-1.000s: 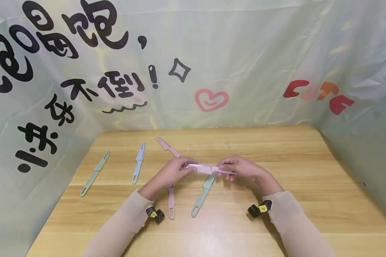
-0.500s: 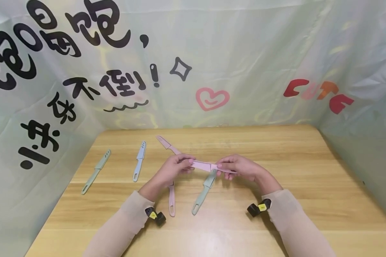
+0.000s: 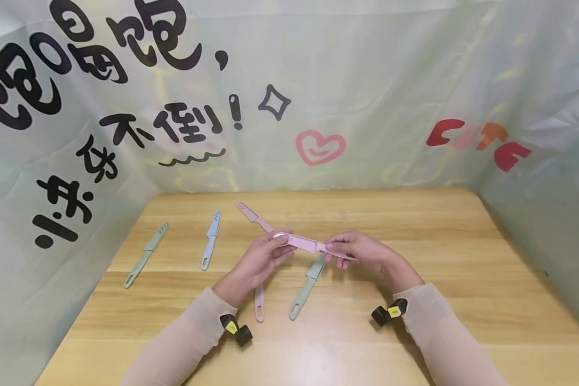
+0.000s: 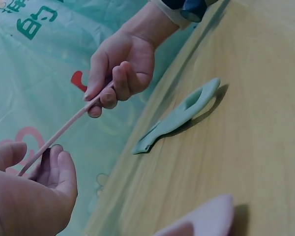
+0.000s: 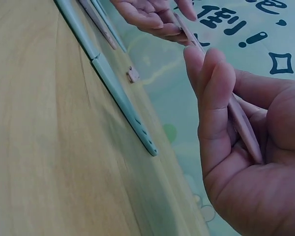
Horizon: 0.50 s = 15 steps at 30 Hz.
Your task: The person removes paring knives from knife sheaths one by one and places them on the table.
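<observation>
In the head view a pink paring knife is held level above the table between both hands. My right hand pinches its handle between thumb and fingers; in the right wrist view the handle runs back into the palm. My left hand holds the blade end, thumb on top and fingers beneath. Under the held knife lies a green knife, handle toward me. Another pink knife lies partly hidden by my left hand and wrist. Farther back, a third pink knife lies slanted, its handle end overlapped by my left hand.
On the left side of the wooden table lie a blue knife and a green knife. A printed cloth stands behind the table and along its sides.
My left hand has turned so its thumb now shows on top of the blade end, and the pink knife's broad side faces up more. My right hand keeps its grip on the handle.
</observation>
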Each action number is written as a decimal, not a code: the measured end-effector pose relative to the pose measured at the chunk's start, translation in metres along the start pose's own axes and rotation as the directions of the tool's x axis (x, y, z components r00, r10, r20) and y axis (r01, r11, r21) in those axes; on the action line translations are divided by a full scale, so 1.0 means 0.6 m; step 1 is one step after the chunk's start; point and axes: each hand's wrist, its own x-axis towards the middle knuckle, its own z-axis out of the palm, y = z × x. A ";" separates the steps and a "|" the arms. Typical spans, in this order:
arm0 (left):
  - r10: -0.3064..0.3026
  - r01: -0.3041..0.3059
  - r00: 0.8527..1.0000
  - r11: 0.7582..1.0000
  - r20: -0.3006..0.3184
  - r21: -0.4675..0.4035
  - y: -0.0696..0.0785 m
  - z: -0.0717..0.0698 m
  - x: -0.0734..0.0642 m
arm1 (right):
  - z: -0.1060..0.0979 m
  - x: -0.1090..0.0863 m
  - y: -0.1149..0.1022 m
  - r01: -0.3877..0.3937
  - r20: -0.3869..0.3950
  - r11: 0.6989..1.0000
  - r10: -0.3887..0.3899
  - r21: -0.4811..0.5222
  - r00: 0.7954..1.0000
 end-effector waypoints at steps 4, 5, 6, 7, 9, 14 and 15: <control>-0.028 0.027 1.000 0.996 -0.005 -0.082 -0.005 0.003 -0.004 | -0.001 -0.002 0.005 0.006 0.005 1.000 -0.006 0.025 1.000; -0.034 0.033 0.999 0.994 -0.005 -0.104 -0.006 0.003 -0.005 | -0.002 -0.002 0.006 0.010 0.005 1.000 -0.010 0.027 1.000; -0.040 0.039 0.999 0.991 -0.004 -0.127 -0.007 0.004 -0.006 | -0.002 -0.002 0.006 0.013 0.007 1.000 -0.014 0.027 1.000; -0.045 0.044 0.999 0.988 -0.004 -0.148 -0.008 0.004 -0.007 | -0.002 -0.001 0.007 0.016 0.009 1.000 -0.016 0.027 1.000; -0.047 0.045 0.999 0.983 -0.006 -0.177 -0.011 0.005 -0.007 | -0.002 0.000 0.007 0.019 0.012 0.999 -0.019 0.026 1.000; -0.055 0.045 0.998 0.967 -0.037 -0.249 -0.018 0.008 -0.006 | 0.003 0.003 0.005 0.022 0.012 0.999 -0.023 0.025 1.000; -0.060 0.046 0.997 0.963 -0.044 -0.264 -0.019 0.009 -0.006 | 0.004 0.003 0.004 0.023 0.011 0.999 -0.024 0.030 1.000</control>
